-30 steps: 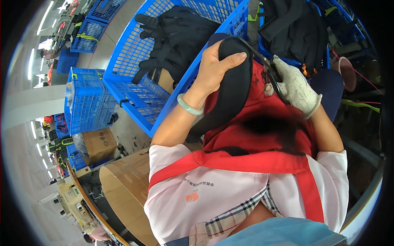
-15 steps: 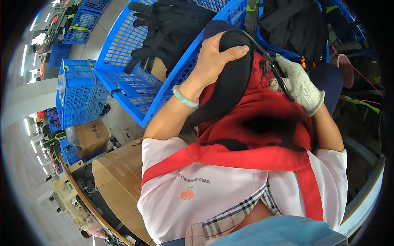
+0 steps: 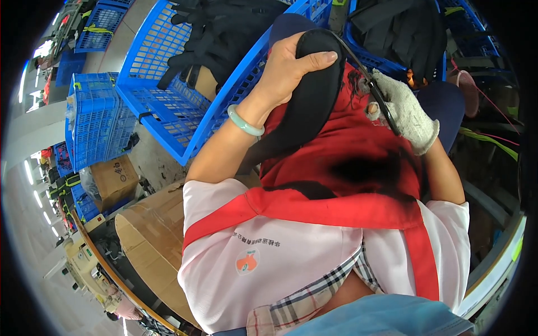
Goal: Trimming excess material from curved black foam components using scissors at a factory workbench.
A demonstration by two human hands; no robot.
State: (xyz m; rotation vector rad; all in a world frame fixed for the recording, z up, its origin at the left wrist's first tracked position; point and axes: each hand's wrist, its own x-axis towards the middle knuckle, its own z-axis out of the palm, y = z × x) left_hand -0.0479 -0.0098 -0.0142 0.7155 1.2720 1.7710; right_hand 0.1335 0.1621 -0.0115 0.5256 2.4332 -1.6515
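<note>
My left hand (image 3: 288, 70) is closed on a black padded fabric strap (image 3: 314, 92), thumb on top. The strap bends over at its upper end and trails down across my red apron (image 3: 347, 145). My right hand (image 3: 406, 109), in a whitish knit glove with a bare thumb tip showing, is closed round a long slim tool (image 3: 384, 106) with a dark handle and thin metal front part. The tool's front part runs up along the strap's right edge; whether it touches the strap, I cannot tell. Dark thread scraps (image 3: 354, 84) lie on the apron beside the strap.
A blue crate (image 3: 185, 143) with black fabric pieces (image 3: 224, 39) stands ahead on the left. Another blue crate (image 3: 367, 53) holds black straps (image 3: 395, 31), with a small orange flame-like glow (image 3: 411, 77) at its near edge. Stacked crates (image 3: 92, 126) and cardboard (image 3: 151, 235) are at left.
The whole view has shifted slightly, so the surroundings sit a little further left and up. Both hands keep their holds, with little other movement.
</note>
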